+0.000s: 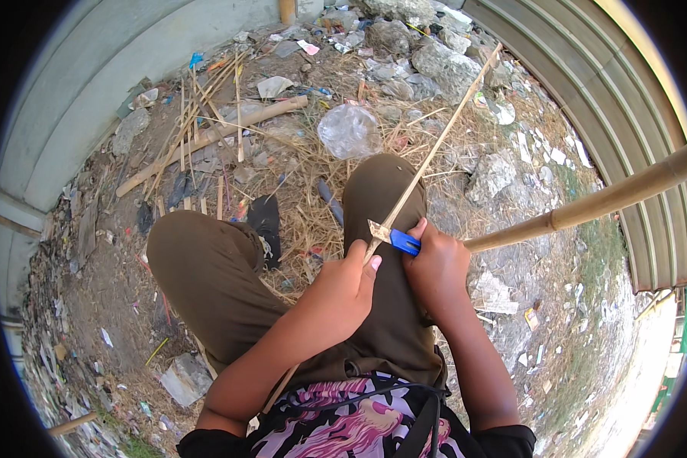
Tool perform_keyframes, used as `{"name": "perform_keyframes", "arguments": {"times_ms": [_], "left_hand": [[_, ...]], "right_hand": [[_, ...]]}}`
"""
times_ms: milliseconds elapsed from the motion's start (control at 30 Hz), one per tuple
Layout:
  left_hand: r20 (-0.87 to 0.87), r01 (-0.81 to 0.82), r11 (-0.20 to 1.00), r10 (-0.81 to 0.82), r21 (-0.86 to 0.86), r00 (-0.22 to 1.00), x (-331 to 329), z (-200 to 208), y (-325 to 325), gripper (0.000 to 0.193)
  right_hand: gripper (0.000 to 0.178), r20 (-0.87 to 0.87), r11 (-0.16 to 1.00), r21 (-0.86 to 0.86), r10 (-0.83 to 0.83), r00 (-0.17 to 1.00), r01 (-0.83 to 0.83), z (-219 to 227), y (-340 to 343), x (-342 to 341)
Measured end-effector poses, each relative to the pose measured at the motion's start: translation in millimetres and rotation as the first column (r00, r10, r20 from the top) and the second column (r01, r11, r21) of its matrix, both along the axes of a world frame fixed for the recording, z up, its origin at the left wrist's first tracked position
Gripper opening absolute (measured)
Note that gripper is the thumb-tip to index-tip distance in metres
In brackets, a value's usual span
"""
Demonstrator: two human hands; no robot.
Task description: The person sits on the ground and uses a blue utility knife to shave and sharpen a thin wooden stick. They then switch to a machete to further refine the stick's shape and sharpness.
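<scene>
A long thin bamboo strip (446,133) slants from my lap, past my right knee, toward the far right. My left hand (340,294) is closed around its lower part, thumb and fingers pinching it. In my right hand (437,263) is a blue-handled utility knife (403,241), gripped in the fist. Its blade lies across the strip just beyond my left fingers, touching or very close to it. Below my left hand, the strip's lower end shows by my left forearm.
Several bamboo strips (182,126) lie at the far left over a thick bamboo pole (206,141). Another bamboo pole (588,206) stretches in from the right behind my right hand. Rocks (450,65), a clear plastic bag (349,131), shavings and litter cover the ground. A corrugated metal wall (588,91) stands at right.
</scene>
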State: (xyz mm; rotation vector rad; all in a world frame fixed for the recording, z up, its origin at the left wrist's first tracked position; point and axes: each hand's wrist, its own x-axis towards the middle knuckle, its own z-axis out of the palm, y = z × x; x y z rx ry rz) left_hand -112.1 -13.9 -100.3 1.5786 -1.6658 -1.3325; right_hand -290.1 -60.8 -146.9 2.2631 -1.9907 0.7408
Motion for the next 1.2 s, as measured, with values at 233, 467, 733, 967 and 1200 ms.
{"name": "perform_keyframes", "arguments": {"times_ms": [233, 467, 733, 967, 1200], "left_hand": [[-0.011, 0.031, 1.0, -0.031, 0.003, 0.999, 17.2, 1.3, 49.6, 0.024], [-0.05, 0.026, 0.992, -0.032, -0.124, 0.998, 2.4, -6.9, 16.1, 0.022], [0.002, -0.005, 0.997, 0.005, -0.078, 1.0, -6.2, -5.2, 19.7, 0.023], [0.159, 0.077, 0.993, -0.062, -0.086, 0.985, 1.0, 5.0, 35.1, 0.02], [0.201, 0.095, 0.994, -0.084, -0.045, 0.976, 5.9, 12.0, 45.3, 0.021]], "right_hand": [[0.037, 0.016, 0.988, 0.092, -0.122, 0.992, 0.12, 4.2, -0.7, -14.3], [0.036, 0.032, 0.999, 0.04, 0.015, 0.999, -0.016, 2.9, -1.1, -12.9], [0.034, 0.031, 0.999, 0.04, -0.02, 0.999, 0.018, -2.4, -3.6, -7.2], [0.035, -0.025, 0.999, 0.008, -0.043, 0.999, 0.043, -2.1, 2.3, -11.9], [0.034, -0.029, 0.998, -0.052, -0.042, 0.999, 0.04, -4.6, 0.8, -12.9]]}}
